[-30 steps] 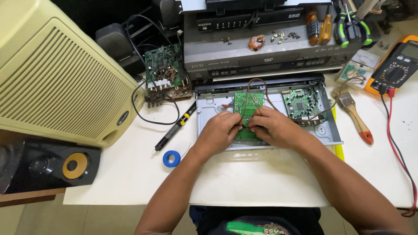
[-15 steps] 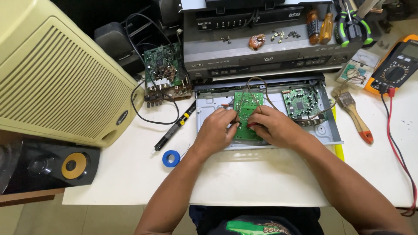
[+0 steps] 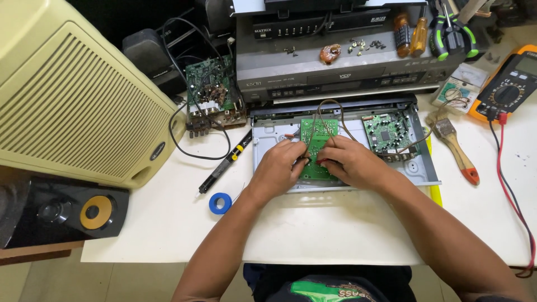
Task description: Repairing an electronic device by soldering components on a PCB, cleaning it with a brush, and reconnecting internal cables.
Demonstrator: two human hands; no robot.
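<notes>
An opened silver disc-player chassis (image 3: pixel 268 142) lies on the white table in front of me. Inside it a green circuit board (image 3: pixel 317 137) stands tilted, with thin wires looping up from its top edge. My left hand (image 3: pixel 279 166) grips the board's left lower edge. My right hand (image 3: pixel 353 162) holds its right lower edge, fingertips curled against the board. A second green board (image 3: pixel 386 133) sits fixed in the chassis to the right.
A soldering iron (image 3: pixel 226 163) and blue tape roll (image 3: pixel 220 203) lie left of the chassis. Another loose board (image 3: pixel 211 95) sits behind them. A brush (image 3: pixel 454 148), an orange multimeter (image 3: pixel 506 84), stacked players (image 3: pixel 335 67) and a large cream speaker (image 3: pixel 72 100) surround the spot.
Both hands stay on the board with only small finger shifts; the board's position is almost the same.
</notes>
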